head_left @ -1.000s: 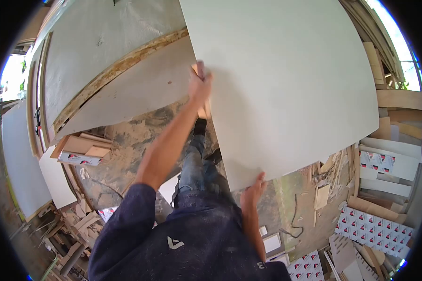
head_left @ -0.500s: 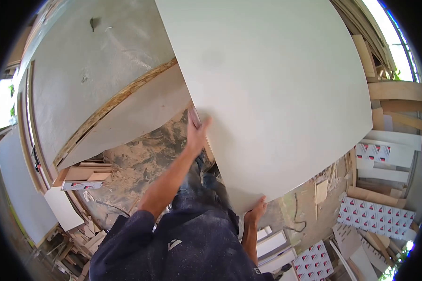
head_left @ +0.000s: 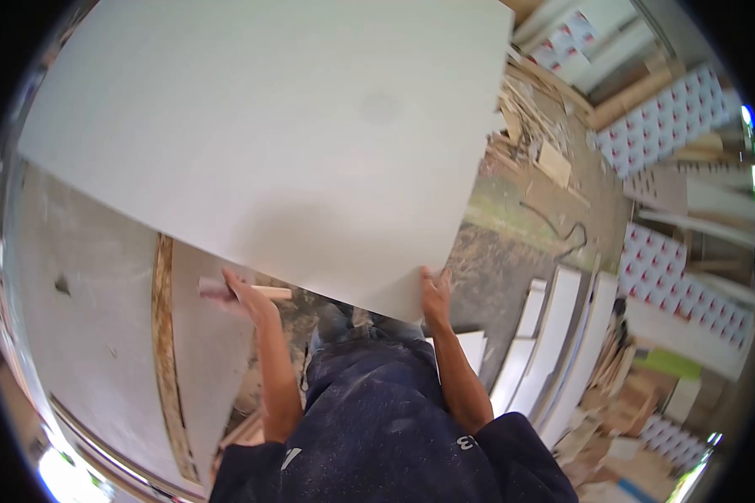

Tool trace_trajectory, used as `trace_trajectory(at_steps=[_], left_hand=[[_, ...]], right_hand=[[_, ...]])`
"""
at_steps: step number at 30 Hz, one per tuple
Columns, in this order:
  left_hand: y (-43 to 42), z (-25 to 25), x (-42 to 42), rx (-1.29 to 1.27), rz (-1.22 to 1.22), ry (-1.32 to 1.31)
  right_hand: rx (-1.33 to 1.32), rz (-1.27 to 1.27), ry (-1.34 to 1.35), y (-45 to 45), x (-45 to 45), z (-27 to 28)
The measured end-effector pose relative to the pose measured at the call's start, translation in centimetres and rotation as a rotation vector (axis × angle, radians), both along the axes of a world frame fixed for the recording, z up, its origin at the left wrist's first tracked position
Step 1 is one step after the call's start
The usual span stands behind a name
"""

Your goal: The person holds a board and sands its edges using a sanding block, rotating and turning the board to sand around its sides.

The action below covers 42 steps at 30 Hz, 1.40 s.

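Note:
A large smooth white panel point(head_left: 294, 134) fills the upper middle of the view, its near edge slanting down to a corner in front of me. My right hand point(head_left: 434, 293) grips that panel by its right edge, close to the near corner. At the panel's near left edge, my left hand point(head_left: 247, 293) is closed round a short wooden bar point(head_left: 277, 292). The bar's left end looks pinkish-brown and is blurred. Whether my left hand also bears on the panel, I cannot tell.
A grey board point(head_left: 92, 293) with a rough wooden edge strip point(head_left: 168, 335) lies at the left, under the panel. White boards point(head_left: 554, 335) stand at the right. Red-printed sheets point(head_left: 667, 117) and wood scraps point(head_left: 528, 134) lie beyond, along with a dark cable point(head_left: 562, 243) on the dusty floor.
My view has turned to the right, and the panel now lies across the front and left. My left hand, still with the bar, appears further left; my right hand keeps hold near the corner.

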State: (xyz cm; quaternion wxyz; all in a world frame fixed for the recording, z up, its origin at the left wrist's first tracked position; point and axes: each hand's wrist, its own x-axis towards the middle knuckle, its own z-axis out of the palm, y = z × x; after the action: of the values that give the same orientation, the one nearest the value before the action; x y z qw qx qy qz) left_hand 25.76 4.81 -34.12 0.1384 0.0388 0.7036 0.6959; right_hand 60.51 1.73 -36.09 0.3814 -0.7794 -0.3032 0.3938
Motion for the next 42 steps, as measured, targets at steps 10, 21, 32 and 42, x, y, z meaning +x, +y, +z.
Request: trace_trajectory(at_steps=[10, 21, 32, 42], left_hand=[[-3.1, 12.3, 16.3, 0.054, -0.956, -0.642], [-9.6, 6.5, 23.5, 0.055, -1.278, -0.404], [-12.9, 7.6, 30.0, 0.022, -1.332, -0.061], [-14.3, 7.7, 30.0, -0.292, -1.343, 0.065]], right_hand=[[0.323, 0.372, 0.553, -2.7, -2.9, 6.9], [-0.259, 0.227, 1.337, -9.0, 3.6, 11.0], [0.359, 0.335, 1.03, -9.7, 4.1, 6.9], [0.246, 0.046, 1.031, -9.8, 6.3, 7.2]])
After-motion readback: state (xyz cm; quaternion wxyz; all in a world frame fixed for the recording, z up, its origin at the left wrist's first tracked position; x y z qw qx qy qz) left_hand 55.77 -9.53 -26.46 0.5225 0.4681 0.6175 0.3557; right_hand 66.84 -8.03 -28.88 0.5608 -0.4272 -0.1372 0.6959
